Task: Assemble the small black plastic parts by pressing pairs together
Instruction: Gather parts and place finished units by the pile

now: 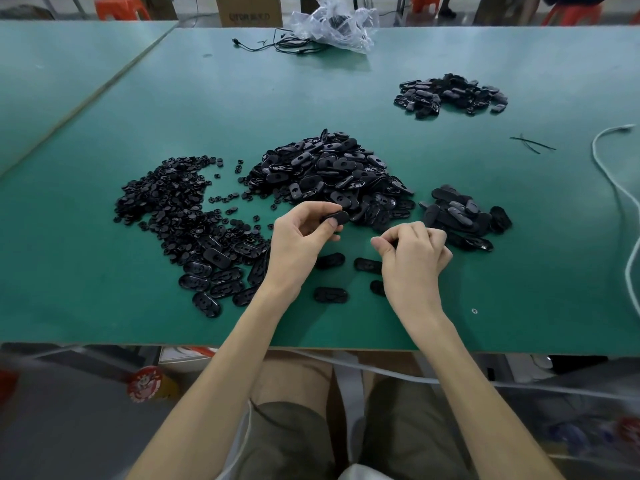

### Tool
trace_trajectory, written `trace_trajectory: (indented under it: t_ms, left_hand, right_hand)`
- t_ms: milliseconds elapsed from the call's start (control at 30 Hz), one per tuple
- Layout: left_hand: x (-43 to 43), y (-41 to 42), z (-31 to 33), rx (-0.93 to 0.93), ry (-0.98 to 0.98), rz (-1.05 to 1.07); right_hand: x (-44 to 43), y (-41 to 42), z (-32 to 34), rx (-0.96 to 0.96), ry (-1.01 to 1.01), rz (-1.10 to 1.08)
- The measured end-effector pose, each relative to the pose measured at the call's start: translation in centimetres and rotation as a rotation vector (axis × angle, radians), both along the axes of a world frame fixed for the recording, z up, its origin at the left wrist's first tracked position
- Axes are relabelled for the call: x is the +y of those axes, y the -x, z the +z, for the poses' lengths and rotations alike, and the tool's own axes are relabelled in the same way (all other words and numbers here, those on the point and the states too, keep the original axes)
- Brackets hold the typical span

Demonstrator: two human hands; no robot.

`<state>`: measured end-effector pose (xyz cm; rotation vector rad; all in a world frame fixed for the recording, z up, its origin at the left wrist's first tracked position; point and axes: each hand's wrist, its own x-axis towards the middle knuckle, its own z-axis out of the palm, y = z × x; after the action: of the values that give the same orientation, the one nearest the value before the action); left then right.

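Note:
My left hand [300, 237] pinches a black oval plastic part [335, 218] between thumb and fingers, just above the green table [242, 95]. My right hand [414, 252] is curled beside it, thumb and forefinger pinching a small black piece [393, 243] that is mostly hidden. A big heap of oval parts [329, 171] lies right behind the hands. A heap of small round parts [173, 199] spreads to the left. Several single oval parts [330, 294] lie on the table under and between my wrists.
A smaller pile of oval parts [465, 216] lies right of my right hand, another pile [450, 93] at the far right. A white cable [616, 181] runs along the right edge. A crumpled clear plastic bag [337, 24] and black wires [277, 45] sit at the back.

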<state>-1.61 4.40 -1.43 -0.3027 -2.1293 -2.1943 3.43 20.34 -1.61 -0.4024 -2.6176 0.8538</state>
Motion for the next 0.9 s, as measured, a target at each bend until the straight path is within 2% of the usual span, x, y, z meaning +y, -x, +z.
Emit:
trace_trajectory:
  t_ms: [233, 400, 567, 733, 900]
  left_hand:
    - [-0.01, 0.1, -0.09, -0.013, 0.005, 0.001]
    - [-0.1, 0.18, -0.28, -0.02, 0.017, 0.007]
    - [-0.13, 0.33, -0.38, -0.029, 0.018, 0.011]
    - [-0.15, 0.39, -0.41, -0.029, 0.014, 0.012]
    - [-0.04, 0.47, -0.44, -0.025, 0.015, 0.011]
  right_hand:
    - [0.48, -0.08, 0.6, 0.098, 0.198, -0.052]
    - [0.37, -0.2, 0.46, 0.07, 0.158, -0.045]
    - [0.51, -0.28, 0.45, 0.112, 0.214, -0.073]
    - [0.22, -0.36, 0.36, 0.063, 0.111, -0.042]
    - [0.45, -0.19, 0.26, 0.054, 0.134, -0.072]
